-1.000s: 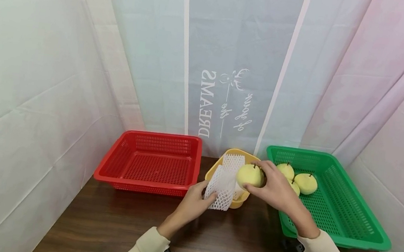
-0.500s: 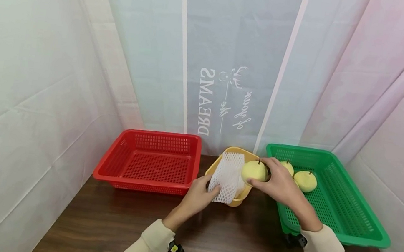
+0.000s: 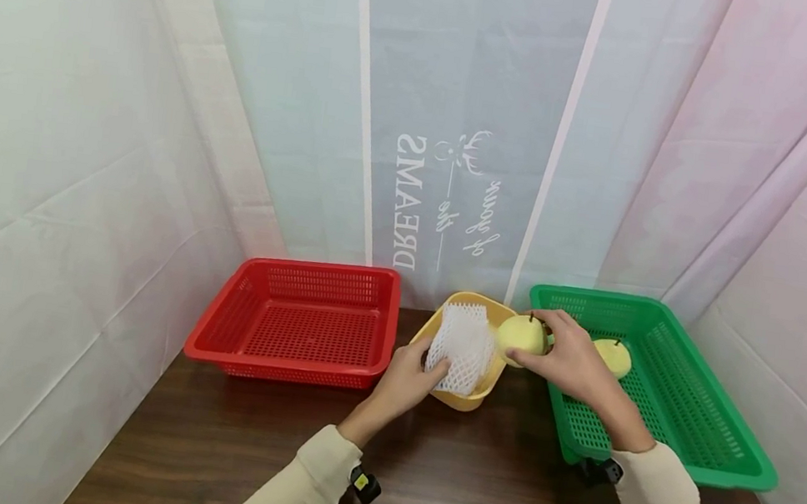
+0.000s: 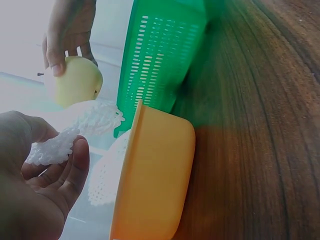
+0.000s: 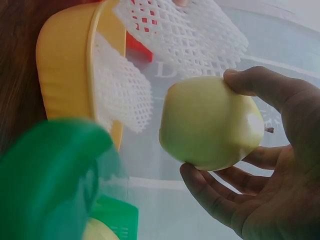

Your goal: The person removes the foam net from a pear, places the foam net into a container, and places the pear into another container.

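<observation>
My left hand (image 3: 409, 377) pinches a white foam net sleeve (image 3: 463, 364) between thumb and fingers, above the yellow basket (image 3: 462, 403). To its right, my right hand (image 3: 574, 364) grips a round yellow-green pear (image 3: 519, 339), thumb on one side and fingers on the other. In the right wrist view the pear (image 5: 210, 122) has its stem toward the palm, and the sleeve's far end lies right by it. Another foam net sleeve (image 5: 125, 87) sticks out of the yellow basket. Behind the right hand, a pear (image 3: 615, 358) lies in the green basket (image 3: 724, 476).
A red perforated basket (image 3: 309, 371) stands at the left on the dark wooden table (image 3: 449, 493). The green basket is at the right, its near-left part covered by the right hand and forearm. A printed curtain (image 3: 469, 84) hangs behind.
My right hand has carried the pear slightly right and up, away from the sleeve. My left hand has shifted a little right and up with the foam net sleeve, over the yellow basket.
</observation>
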`<state>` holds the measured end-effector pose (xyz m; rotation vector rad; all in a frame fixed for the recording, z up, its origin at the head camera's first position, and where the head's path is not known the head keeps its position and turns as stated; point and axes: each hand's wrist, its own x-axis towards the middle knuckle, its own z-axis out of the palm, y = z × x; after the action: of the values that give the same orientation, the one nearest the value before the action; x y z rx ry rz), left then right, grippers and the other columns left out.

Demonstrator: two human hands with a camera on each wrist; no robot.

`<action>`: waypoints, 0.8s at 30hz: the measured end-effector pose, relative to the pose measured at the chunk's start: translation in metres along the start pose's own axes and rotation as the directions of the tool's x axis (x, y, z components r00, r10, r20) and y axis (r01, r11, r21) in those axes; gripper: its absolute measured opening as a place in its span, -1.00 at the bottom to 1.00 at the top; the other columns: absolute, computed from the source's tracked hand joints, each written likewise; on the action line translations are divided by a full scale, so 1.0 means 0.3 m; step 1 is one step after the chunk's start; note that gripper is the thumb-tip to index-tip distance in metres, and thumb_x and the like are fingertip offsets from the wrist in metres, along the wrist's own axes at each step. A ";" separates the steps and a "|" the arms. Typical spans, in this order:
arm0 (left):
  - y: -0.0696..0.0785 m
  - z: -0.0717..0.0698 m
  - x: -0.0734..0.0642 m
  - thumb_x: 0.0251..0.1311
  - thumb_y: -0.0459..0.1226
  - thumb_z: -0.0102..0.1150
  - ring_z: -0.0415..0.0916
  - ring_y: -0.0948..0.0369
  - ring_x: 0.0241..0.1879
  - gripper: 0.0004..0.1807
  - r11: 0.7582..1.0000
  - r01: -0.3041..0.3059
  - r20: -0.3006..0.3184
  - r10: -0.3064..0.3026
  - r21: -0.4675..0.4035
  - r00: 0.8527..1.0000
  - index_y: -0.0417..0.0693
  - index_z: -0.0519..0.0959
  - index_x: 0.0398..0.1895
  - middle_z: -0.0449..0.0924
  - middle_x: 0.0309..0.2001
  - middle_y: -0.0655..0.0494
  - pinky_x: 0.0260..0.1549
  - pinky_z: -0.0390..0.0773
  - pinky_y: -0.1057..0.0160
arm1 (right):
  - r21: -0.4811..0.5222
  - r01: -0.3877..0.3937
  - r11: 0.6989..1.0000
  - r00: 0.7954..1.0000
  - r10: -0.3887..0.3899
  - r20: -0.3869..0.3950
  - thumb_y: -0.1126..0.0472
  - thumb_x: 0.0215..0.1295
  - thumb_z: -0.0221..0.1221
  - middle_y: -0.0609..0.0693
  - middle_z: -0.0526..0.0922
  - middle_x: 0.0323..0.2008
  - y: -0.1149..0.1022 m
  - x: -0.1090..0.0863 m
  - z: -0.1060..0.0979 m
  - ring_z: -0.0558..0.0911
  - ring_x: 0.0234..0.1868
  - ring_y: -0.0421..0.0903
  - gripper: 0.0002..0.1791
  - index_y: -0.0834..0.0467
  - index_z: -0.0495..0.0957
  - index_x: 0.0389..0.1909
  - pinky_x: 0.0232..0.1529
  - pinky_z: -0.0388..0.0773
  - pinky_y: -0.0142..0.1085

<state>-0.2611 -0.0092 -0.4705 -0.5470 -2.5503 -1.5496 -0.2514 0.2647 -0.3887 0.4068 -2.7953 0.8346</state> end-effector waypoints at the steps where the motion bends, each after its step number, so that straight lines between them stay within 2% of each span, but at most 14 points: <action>1: 0.000 0.002 0.005 0.44 -0.17 0.28 0.59 0.35 -0.23 -0.67 1.000 0.003 0.001 -0.003 0.002 1.000 -0.13 0.64 0.15 0.78 -0.07 0.02 -0.18 0.67 0.34 | -0.001 -0.002 1.000 1.000 0.002 -0.001 -0.12 0.27 0.48 0.34 0.54 0.27 0.002 -0.001 -0.003 0.61 0.08 0.24 -0.21 0.29 0.52 0.34 -0.15 0.67 0.00; 9: 0.010 0.020 0.037 0.45 -0.20 0.25 0.62 0.32 -0.12 -0.63 1.000 -0.012 0.003 0.012 0.006 1.000 -0.16 0.63 0.22 0.78 0.04 -0.03 -0.09 0.70 0.30 | -0.016 -0.037 0.999 0.999 0.037 -0.002 -0.13 0.27 0.47 0.37 0.51 0.30 0.026 0.003 -0.025 0.58 0.13 0.27 -0.15 0.33 0.47 0.38 -0.12 0.68 0.05; 14: 0.012 0.028 0.053 0.45 -0.21 0.24 0.61 0.31 -0.12 -0.65 1.000 -0.016 0.007 0.015 0.013 1.000 -0.17 0.63 0.19 0.78 0.02 -0.03 -0.07 0.71 0.26 | -0.010 -0.054 0.999 0.999 0.054 -0.005 -0.14 0.27 0.47 0.39 0.50 0.30 0.047 0.005 -0.037 0.57 0.14 0.28 -0.15 0.34 0.47 0.38 -0.09 0.68 0.06; 19: 0.009 0.037 0.067 0.44 -0.21 0.25 0.62 0.28 -0.11 -0.66 1.000 -0.012 0.009 0.012 0.025 1.000 -0.20 0.63 0.16 0.77 0.02 -0.05 -0.05 0.72 0.22 | -0.009 -0.062 0.998 0.998 0.062 -0.006 -0.14 0.28 0.46 0.40 0.51 0.28 0.067 0.006 -0.051 0.58 0.14 0.29 -0.15 0.35 0.46 0.38 -0.15 0.68 0.02; 24: 0.011 0.051 0.087 0.45 -0.21 0.24 0.62 0.27 -0.10 -0.67 0.999 -0.011 0.018 0.010 0.051 1.000 -0.21 0.63 0.15 0.76 0.00 -0.04 -0.04 0.70 0.24 | -0.027 -0.080 0.996 0.997 0.080 -0.003 -0.18 0.30 0.44 0.40 0.50 0.29 0.083 0.010 -0.066 0.58 0.15 0.31 -0.11 0.35 0.44 0.41 -0.15 0.68 0.05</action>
<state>-0.2826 0.0120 -0.4680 -0.5696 -2.5879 -1.4787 -0.2599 0.2951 -0.3841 0.2912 -2.8348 0.8125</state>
